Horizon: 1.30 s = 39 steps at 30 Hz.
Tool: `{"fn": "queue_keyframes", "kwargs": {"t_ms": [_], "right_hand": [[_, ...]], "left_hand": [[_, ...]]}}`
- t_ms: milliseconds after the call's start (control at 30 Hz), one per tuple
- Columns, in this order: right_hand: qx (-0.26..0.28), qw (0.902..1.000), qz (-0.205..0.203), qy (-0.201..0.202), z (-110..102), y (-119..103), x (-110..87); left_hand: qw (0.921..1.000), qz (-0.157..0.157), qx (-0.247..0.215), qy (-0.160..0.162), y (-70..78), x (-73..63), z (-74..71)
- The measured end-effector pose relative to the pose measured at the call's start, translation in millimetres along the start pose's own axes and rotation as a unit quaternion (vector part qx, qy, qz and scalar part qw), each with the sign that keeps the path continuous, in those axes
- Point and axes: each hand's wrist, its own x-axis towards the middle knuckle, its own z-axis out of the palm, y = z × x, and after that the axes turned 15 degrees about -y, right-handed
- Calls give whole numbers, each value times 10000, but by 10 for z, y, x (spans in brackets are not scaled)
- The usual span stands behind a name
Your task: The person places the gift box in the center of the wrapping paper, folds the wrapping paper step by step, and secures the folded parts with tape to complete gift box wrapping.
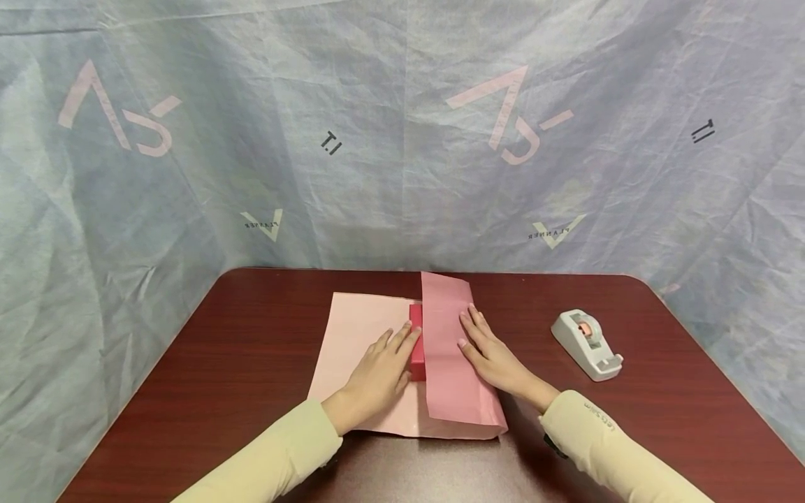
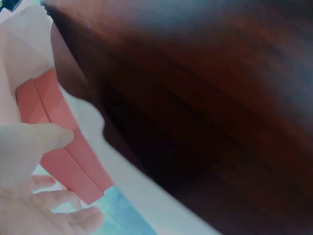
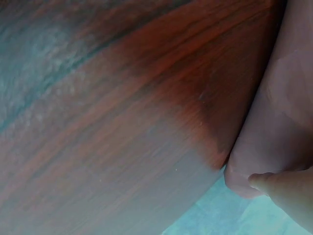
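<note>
A slim red box (image 1: 418,369) lies on a sheet of pink paper (image 1: 355,325) in the middle of the table. The sheet's right part is folded over as a darker pink flap (image 1: 445,363), which hides the box's right side. My left hand (image 1: 377,370) rests its extended fingertips on the box, thumb low near its front end. In the left wrist view the thumb lies across the red box (image 2: 80,169). My right hand (image 1: 497,360) lies with straight, spread fingers on the flap's right side, pressing near the fold. The right wrist view shows the folded paper (image 3: 274,127) beside the thumb.
A white tape dispenser (image 1: 588,346) with a small roll stands on the table (image 1: 239,363), right of the right hand. Behind the table's far edge hangs a grey-blue printed cloth (image 1: 377,195), which also runs down both sides.
</note>
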Motion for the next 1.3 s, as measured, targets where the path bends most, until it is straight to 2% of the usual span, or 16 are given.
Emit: {"fn": "queue_keyframes", "kwargs": {"t_ms": [167, 300, 400, 600, 733, 933, 1300], "right_hand": [[-54, 10000, -46, 45, 6, 3, 0], [-35, 10000, -54, 26, 13, 6, 3], [-19, 10000, -33, 1, 17, 13, 3], [-9, 10000, -65, -6, 19, 18, 10], [-37, 9999, -101, 15, 20, 22, 15], [-79, 9999, -87, 38, 24, 15, 9], [-115, 9999, -26, 13, 27, 11, 13]], "left_hand": [[9990, -198, -325, -217, -47, -63, -10], [9965, -579, -408, -442, -133, -129, -5], [9946, -847, -410, -449, -227, -166, -11], [9904, -1349, 107, -266, -515, -233, -56], [9847, -1621, 517, -378, -712, -319, -102], [9782, -1816, 753, -676, -907, -463, -125], [9795, -1723, 950, -433, -1094, -578, -108]]}}
